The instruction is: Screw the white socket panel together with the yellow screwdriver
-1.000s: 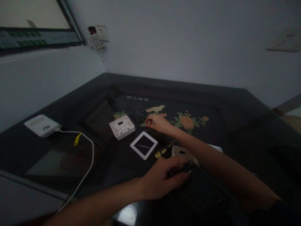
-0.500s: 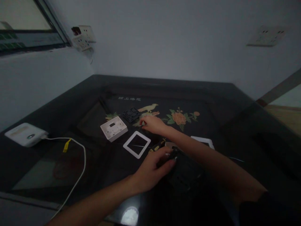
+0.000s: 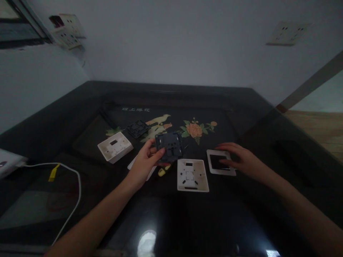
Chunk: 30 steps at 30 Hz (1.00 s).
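My left hand [image 3: 144, 163] grips a dark square switch module [image 3: 169, 146] and holds it up over the black table [image 3: 241, 107]. My right hand [image 3: 239, 159] lies with fingers spread on a white frame [image 3: 220, 162] at the right. A white back plate [image 3: 192, 175] rests between the two hands. A yellow-and-black screwdriver [image 3: 162, 171] peeks out under the held module, and another white frame is mostly hidden behind my left hand.
A white switch box [image 3: 115, 146] and a second dark module [image 3: 137, 128] lie at the back left, near a painted flower [image 3: 194, 129]. A white cable with a yellow tag [image 3: 53, 172] runs along the left. Wall sockets [image 3: 288, 32] hang on the wall.
My left hand has lifted the dark module off the table and moved it forward. My right hand has left the far module and swung right onto the white frame. The view has shifted left.
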{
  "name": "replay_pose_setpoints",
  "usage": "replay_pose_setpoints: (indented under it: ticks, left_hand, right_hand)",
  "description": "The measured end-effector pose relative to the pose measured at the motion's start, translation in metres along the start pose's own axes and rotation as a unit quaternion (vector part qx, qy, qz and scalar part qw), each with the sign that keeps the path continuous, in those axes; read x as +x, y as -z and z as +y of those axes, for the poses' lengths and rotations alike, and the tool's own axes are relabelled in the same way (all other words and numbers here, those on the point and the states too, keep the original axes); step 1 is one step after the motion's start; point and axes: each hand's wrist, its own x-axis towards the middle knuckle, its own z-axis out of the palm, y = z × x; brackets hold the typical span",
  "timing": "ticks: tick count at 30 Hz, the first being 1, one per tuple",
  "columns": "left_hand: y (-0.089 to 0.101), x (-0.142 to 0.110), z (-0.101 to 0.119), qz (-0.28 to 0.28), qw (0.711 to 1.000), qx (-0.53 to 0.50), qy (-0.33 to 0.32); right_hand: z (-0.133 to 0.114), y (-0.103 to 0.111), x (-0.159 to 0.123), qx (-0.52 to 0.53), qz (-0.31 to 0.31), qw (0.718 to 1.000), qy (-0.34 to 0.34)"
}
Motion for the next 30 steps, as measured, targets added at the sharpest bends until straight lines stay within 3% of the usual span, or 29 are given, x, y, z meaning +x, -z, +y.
replay_pose_setpoints:
  ticks: [4,9,11,14,18,23,30]
  left_hand:
    - [0.005,0.004,0.004,0.025,0.998,0.035,-0.037]
    - [0.015,0.006,0.005,0.041,0.978,0.174,-0.109]
    - [0.021,0.006,0.007,0.063,0.938,0.296,-0.168]
    - [0.031,0.007,0.007,0.052,0.840,0.475,-0.257]
    - [0.040,0.011,0.002,-0.012,0.761,0.560,-0.328]
    - [0.046,0.018,-0.005,-0.037,0.721,0.598,-0.347]
    - [0.049,0.022,-0.010,-0.035,0.694,0.633,-0.342]
  right_hand:
    - [0.011,-0.017,-0.032,-0.009,-0.018,1.000,-0.002]
    - [0.020,-0.029,-0.022,-0.037,0.015,0.999,-0.003]
    - [0.024,-0.029,-0.007,-0.045,0.027,0.999,-0.007]
    - [0.026,-0.026,0.028,-0.058,0.038,0.997,-0.015]
    - [0.014,-0.032,0.089,-0.068,0.042,0.997,-0.002]
    - [-0.027,-0.060,0.148,-0.070,0.031,0.996,0.054]
    - [-0.079,-0.094,0.188,-0.032,0.008,0.991,0.127]
